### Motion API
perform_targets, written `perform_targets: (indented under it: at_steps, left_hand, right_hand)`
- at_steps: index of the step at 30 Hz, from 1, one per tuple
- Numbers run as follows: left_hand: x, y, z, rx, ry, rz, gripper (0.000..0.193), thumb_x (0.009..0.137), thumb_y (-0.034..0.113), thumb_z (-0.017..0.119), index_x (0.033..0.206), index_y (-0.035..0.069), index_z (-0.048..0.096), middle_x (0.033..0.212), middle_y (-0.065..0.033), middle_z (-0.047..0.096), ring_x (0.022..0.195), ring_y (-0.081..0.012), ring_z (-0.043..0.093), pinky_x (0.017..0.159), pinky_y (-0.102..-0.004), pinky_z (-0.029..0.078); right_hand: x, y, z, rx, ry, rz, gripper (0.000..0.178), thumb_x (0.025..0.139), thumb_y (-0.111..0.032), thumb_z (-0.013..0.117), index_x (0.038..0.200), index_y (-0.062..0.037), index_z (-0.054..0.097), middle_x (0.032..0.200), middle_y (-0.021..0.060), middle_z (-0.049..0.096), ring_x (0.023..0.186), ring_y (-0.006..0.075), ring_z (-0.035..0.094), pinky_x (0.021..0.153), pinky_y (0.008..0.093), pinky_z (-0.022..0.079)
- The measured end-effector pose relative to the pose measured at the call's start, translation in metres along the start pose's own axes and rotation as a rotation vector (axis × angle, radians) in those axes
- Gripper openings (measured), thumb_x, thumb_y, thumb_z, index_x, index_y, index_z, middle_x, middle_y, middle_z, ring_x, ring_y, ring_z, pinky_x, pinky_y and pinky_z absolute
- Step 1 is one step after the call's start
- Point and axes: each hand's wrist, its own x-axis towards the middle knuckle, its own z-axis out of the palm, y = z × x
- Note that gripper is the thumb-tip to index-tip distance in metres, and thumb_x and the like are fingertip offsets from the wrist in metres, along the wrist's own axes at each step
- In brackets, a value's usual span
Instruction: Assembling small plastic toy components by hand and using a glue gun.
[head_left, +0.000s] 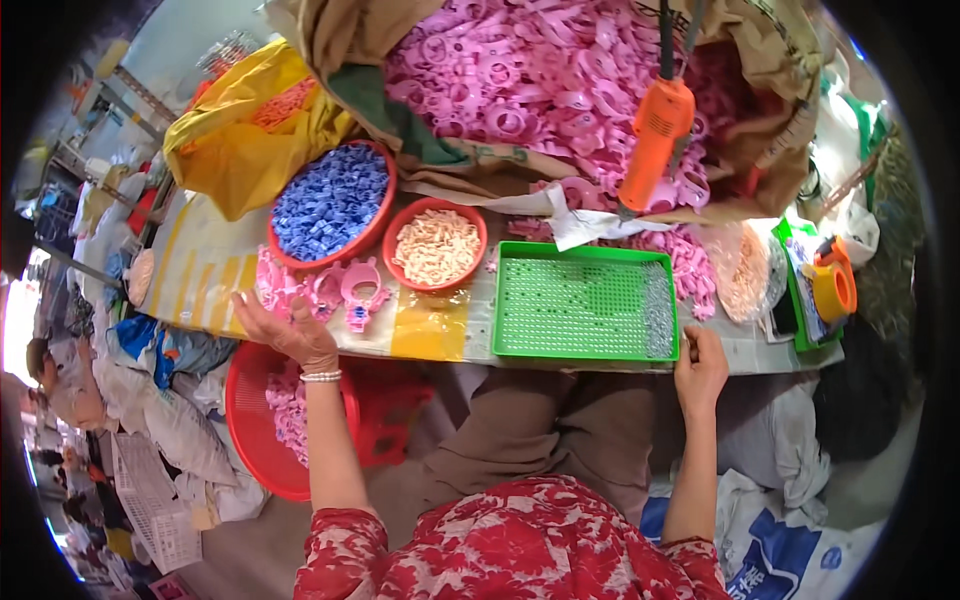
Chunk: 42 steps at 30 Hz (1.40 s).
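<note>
My left hand (290, 333) is over the table's front edge with its fingers spread and nothing held. Beside its fingertips lie several pink plastic watch-strap-like parts (361, 290) with round openings. At the near right corner of a green perforated tray (585, 251), my right hand (703, 365) is closed, its fingers curled just outside the rim. What those fingers hold, if anything, is hidden. Small silvery metal pieces (657, 310) are heaped along the tray's right side. An orange electric screwdriver (657, 140) hangs tip down above and behind the tray.
A large brown sack (350, 40) of pink parts fills the back. Left are a tub of blue pieces (333, 200), a bowl of cream pieces (438, 246) and a yellow bag (240, 150). A red basket (255, 440) stands below the table. Orange tape (833, 290) lies far right.
</note>
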Motion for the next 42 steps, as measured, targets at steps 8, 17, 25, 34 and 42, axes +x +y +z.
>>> perform_targets:
  at_steps: [8, 17, 25, 34, 42]
  left_hand:
    - [0.017, 0.025, 0.012, -0.196, -0.046, -0.09, 0.056, 0.092, 0.036, 0.046, 0.129, -0.005, 0.037, 0.139, -0.0241, 0.027, 0.13, -0.0359, 0.027, 0.108, -0.0449, 0.021]
    - [0.041, 0.043, 0.031, -0.221, -0.22, -0.06, 0.051, 0.084, 0.016, 0.06, 0.127, -0.002, 0.041, 0.135, -0.0216, 0.036, 0.126, -0.0352, 0.034, 0.105, -0.0433, 0.028]
    - [0.067, 0.096, 0.055, -0.326, -0.283, 0.1, 0.047, 0.075, 0.006, 0.064, 0.119, 0.001, 0.049, 0.129, -0.0195, 0.044, 0.12, -0.0342, 0.042, 0.102, -0.0415, 0.032]
    - [0.081, 0.183, 0.187, -0.529, -0.684, 0.289, 0.024, 0.076, 0.015, 0.062, 0.094, 0.0, 0.061, 0.097, -0.0202, 0.06, 0.092, -0.0369, 0.057, 0.081, -0.0436, 0.045]
    - [0.054, 0.19, 0.266, -0.218, -0.839, 0.28, 0.017, 0.075, 0.012, 0.053, 0.085, 0.001, 0.062, 0.086, -0.021, 0.063, 0.081, -0.0383, 0.061, 0.073, -0.0477, 0.049]
  right_hand:
    - [-0.005, 0.005, 0.01, 0.038, 0.074, -0.036, 0.017, 0.076, 0.003, 0.058, 0.091, -0.0033, 0.059, 0.076, 0.0093, 0.053, 0.06, 0.0206, 0.053, 0.055, 0.0298, 0.043]
    - [-0.004, 0.007, 0.013, -0.064, 0.225, -0.107, 0.012, 0.077, 0.004, 0.059, 0.087, -0.0017, 0.059, 0.07, 0.0091, 0.05, 0.058, 0.0199, 0.048, 0.053, 0.0307, 0.04]
    - [-0.007, 0.007, 0.016, -0.039, 0.256, -0.118, 0.018, 0.068, 0.007, 0.059, 0.084, -0.0024, 0.059, 0.069, 0.0106, 0.052, 0.059, 0.0254, 0.052, 0.051, 0.0353, 0.042]
    - [0.0, -0.001, 0.01, -0.032, 0.19, -0.092, 0.017, 0.075, 0.004, 0.061, 0.091, -0.0014, 0.06, 0.079, 0.0106, 0.056, 0.063, 0.0227, 0.055, 0.058, 0.0319, 0.045]
    - [0.002, 0.0, 0.005, 0.06, 0.197, -0.009, 0.024, 0.077, 0.003, 0.061, 0.1, -0.0005, 0.06, 0.085, 0.0098, 0.056, 0.066, 0.0191, 0.056, 0.06, 0.0294, 0.044]
